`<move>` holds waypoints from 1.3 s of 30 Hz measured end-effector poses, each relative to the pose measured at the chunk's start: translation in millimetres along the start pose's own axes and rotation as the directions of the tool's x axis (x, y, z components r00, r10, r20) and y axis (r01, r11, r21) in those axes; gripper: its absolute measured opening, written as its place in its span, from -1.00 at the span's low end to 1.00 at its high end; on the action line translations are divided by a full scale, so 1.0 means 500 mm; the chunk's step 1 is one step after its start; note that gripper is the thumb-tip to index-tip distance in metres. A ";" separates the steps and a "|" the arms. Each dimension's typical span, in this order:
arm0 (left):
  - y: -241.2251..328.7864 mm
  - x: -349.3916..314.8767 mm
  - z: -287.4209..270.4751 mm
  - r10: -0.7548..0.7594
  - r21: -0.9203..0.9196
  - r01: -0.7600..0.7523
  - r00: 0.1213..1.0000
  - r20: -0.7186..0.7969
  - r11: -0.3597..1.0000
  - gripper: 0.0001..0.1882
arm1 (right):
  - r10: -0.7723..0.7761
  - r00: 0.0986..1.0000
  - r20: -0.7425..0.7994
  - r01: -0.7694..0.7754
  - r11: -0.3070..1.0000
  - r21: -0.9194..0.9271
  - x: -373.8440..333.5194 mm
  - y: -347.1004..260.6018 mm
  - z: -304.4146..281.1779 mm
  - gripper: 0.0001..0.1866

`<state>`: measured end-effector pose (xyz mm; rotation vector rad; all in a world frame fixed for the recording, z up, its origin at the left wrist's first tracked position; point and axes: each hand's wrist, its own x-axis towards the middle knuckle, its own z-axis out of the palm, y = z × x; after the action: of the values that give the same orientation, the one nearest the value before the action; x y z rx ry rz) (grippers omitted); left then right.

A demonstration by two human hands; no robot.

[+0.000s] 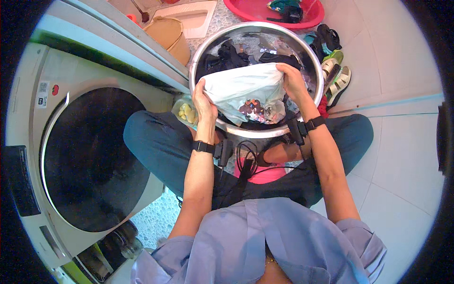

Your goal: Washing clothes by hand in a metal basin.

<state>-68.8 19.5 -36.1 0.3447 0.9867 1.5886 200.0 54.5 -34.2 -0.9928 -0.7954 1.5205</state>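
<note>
My left hand grips the left end of a wet white garment, fingers closed on its edge. At the other end, my right hand pinches the upper right corner. The cloth is stretched between both hands, and its lower part, with a colourful printed patch, hangs down into a round metal basin. Dark clothes lie in the basin behind the garment. How far the cloth dips into the basin cannot be made out. Black bands with small devices circle both my wrists.
A front-loading washing machine stands at my left. A small clear container with yellowish pieces sits by the basin. Beyond are a tan bucket and a red tub. Shoes line the right wall. Black cables hang between my knees.
</note>
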 end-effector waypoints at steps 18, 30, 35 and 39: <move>-0.167 -0.094 -0.069 -0.456 -0.009 0.458 0.888 0.061 0.889 -0.63 | 0.392 0.558 0.731 0.733 0.180 -0.656 0.096 0.210 0.408 -0.80; -0.254 -0.130 -0.068 -0.655 0.068 0.652 0.755 0.023 0.755 -0.62 | 0.690 0.628 0.361 0.581 -0.107 -0.807 0.079 0.645 0.521 -0.64; -0.252 -0.134 -0.069 -0.494 -0.363 0.482 0.867 0.065 0.798 -0.70 | 0.665 0.591 0.456 0.767 -0.290 -0.572 0.071 0.721 0.534 -0.60; -0.243 -0.128 -0.057 -0.445 -0.385 0.423 0.895 0.036 0.820 -0.69 | 0.667 0.603 0.438 0.762 -0.320 -0.563 0.087 0.815 0.534 -0.63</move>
<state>10.0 -54.4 -125.3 -0.1936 0.7050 1.3292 -215.8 33.7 -291.2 -1.1172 -3.4157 0.4612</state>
